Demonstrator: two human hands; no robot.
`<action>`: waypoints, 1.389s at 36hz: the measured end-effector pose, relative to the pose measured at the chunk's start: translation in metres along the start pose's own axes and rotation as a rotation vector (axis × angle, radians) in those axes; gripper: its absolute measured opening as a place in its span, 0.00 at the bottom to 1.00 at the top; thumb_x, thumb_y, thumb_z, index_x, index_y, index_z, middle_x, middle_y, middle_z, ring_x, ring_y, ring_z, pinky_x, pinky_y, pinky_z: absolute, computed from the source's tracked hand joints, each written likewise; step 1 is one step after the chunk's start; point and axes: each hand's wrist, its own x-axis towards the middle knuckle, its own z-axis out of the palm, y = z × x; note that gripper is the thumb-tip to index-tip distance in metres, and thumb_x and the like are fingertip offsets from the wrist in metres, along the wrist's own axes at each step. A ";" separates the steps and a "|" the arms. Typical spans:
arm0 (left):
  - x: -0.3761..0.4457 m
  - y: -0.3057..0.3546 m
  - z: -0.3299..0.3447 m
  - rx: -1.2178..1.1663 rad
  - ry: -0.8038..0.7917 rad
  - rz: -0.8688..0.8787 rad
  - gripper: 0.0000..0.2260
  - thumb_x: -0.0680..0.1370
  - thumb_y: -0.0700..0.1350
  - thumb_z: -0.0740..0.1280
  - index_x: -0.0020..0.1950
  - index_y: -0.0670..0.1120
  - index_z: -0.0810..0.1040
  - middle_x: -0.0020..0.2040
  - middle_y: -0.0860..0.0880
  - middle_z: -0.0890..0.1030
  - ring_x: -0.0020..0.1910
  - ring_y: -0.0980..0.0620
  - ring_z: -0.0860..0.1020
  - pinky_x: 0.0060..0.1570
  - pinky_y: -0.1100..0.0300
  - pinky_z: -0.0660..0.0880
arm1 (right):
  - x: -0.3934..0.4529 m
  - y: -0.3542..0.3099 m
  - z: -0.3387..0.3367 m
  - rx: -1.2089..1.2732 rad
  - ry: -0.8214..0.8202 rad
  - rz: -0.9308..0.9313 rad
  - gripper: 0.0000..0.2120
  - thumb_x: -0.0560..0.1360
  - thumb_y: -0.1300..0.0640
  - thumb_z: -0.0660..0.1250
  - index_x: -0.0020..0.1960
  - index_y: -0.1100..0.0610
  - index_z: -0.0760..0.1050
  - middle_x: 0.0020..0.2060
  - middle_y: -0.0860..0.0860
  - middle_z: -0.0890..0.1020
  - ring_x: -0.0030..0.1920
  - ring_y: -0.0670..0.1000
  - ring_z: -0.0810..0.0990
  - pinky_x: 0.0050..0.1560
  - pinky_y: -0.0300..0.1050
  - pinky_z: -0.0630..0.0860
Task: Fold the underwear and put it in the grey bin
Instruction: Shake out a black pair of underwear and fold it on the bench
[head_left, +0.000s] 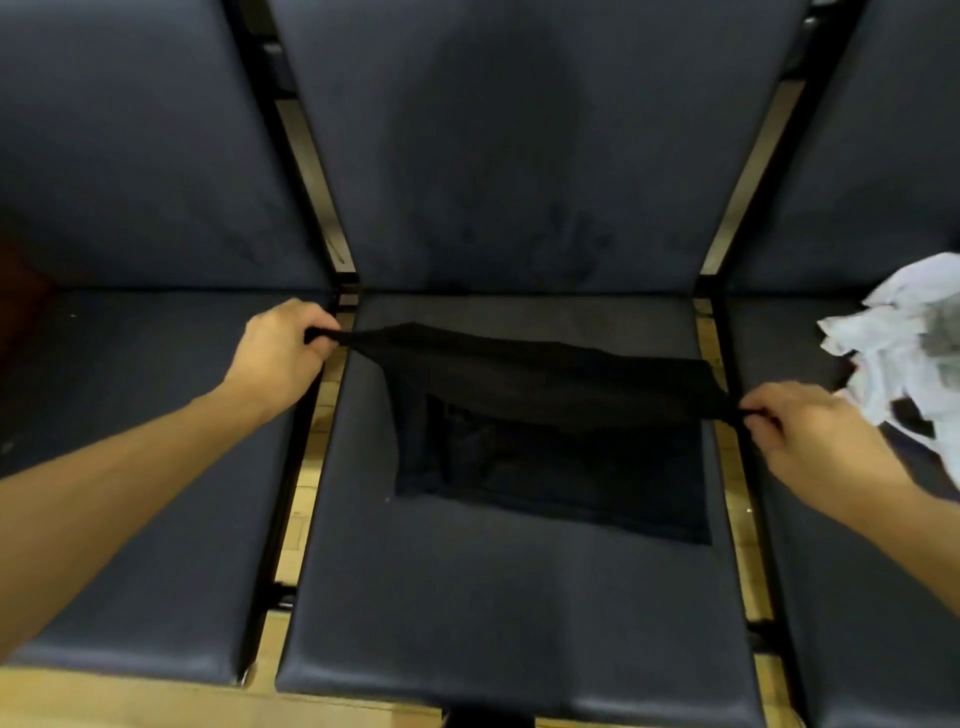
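So it's a row of three dark padded seats with tall backrests, and the middle seat (509, 613) takes up most of the view. Black metal frame bars run between the seats, with tan floor showing through the gaps.

Spread over the back half of that middle seat is the black underwear (545, 415). The top edge is pulled out tight into a band from side to side, lifted off the cushion, while the lower part hangs down and lies flat on the seat as a dark rectangle. It's black on nearly black, so details of the fabric are hard to make out.

Off on the right seat there's a crumpled pile of white and grey cloth (904, 353), just beside the right hand but I can't tell if it's touching.

The left hand (278, 353) has its fingers curled tight around the left end of the underwear, over the gap beside the seat. The right hand (810, 436) pinches the right end, fingers bunched together on the fabric near the seat's right edge.
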 end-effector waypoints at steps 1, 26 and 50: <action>-0.011 0.000 0.002 0.006 -0.023 0.003 0.07 0.77 0.37 0.65 0.53 0.43 0.80 0.50 0.45 0.76 0.49 0.48 0.75 0.48 0.55 0.72 | -0.011 -0.002 0.002 0.003 -0.011 -0.019 0.07 0.70 0.68 0.70 0.47 0.63 0.80 0.40 0.59 0.82 0.40 0.62 0.81 0.43 0.56 0.77; -0.093 -0.046 0.083 -0.081 -0.223 -0.284 0.05 0.78 0.38 0.64 0.52 0.44 0.73 0.53 0.48 0.70 0.42 0.50 0.75 0.37 0.61 0.72 | -0.087 -0.002 0.079 -0.003 -0.052 0.077 0.09 0.65 0.70 0.73 0.44 0.62 0.79 0.38 0.56 0.80 0.39 0.61 0.79 0.41 0.51 0.72; -0.099 -0.012 0.137 -0.656 -0.216 -0.837 0.16 0.72 0.38 0.73 0.58 0.44 0.75 0.50 0.45 0.80 0.48 0.47 0.78 0.51 0.52 0.77 | -0.095 0.004 0.105 -0.131 -0.142 -0.076 0.19 0.55 0.67 0.79 0.41 0.56 0.77 0.34 0.50 0.75 0.34 0.56 0.78 0.32 0.43 0.67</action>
